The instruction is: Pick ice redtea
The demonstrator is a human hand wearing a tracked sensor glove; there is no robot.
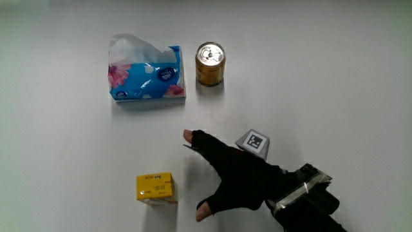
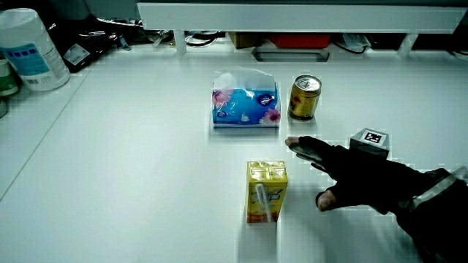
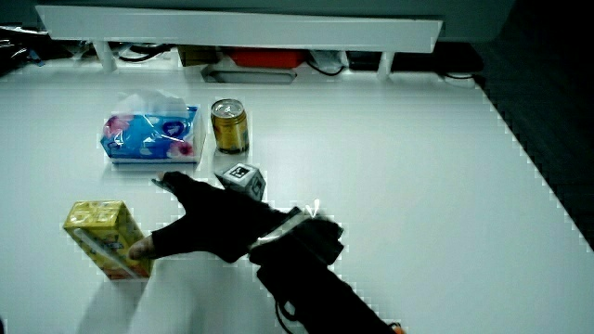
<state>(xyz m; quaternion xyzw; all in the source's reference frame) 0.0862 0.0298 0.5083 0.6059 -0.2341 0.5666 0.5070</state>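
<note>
- Reaching out over the white tabletop [image 1: 335, 71], the hand [image 1: 241, 180] sits just beside the yellow ice redtea carton [image 1: 156, 188], fingers [image 1: 196, 139] spread wide and holding nothing.
- Thumb tip is close to the carton; in a side view [image 3: 144, 246] it looks like it might be touching the carton's side, but honestly hard to call from that angle. In the main view they're apart.
- Carton's standing upright in both side views [image 2: 266, 191], with a straw stuck on its front face. It's the thing nearest the person.
- Patterned cube [image 1: 254, 142] is riding on the back of the glove, and the black forearm [image 1: 309, 203] runs back toward the person.
- Farther from the person than the hand: a blue tissue pack [image 1: 147, 74] with pink flowers and a tissue poking out, and a gold can [image 1: 210, 63] upright just beside it.
- Low partition [image 2: 292, 14] runs along the table's edge, with a white tub [image 2: 29, 47] with a blue label near a corner of the table.
</note>
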